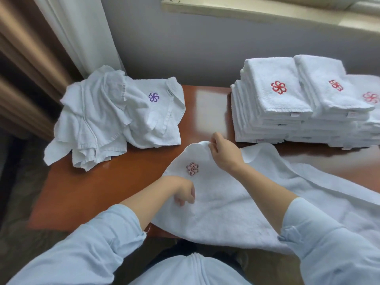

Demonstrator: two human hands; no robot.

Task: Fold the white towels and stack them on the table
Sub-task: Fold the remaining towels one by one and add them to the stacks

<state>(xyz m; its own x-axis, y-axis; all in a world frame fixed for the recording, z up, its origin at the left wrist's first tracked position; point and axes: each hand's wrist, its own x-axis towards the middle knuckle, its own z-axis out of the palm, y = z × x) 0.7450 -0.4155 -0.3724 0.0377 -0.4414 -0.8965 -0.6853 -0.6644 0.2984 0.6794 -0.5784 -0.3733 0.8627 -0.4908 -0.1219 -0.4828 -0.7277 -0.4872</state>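
Observation:
A white towel [232, 204] with a faint red flower mark lies spread over the near right part of the brown table [98, 188]. My right hand [223, 152] pinches its far left corner, lifted a little off the table. My left hand [182, 191] grips the towel's near left edge with curled fingers. Folded white towels with red flower marks stand in stacks [287, 108] at the far right. A loose heap of unfolded white cloths [111, 118], one with a purple flower mark, lies at the far left.
A grey wall and a window sill [267, 13] run behind the table. Brown and white curtains [41, 48] hang at the left. A strip of bare table [207, 112] shows between the heap and the stacks.

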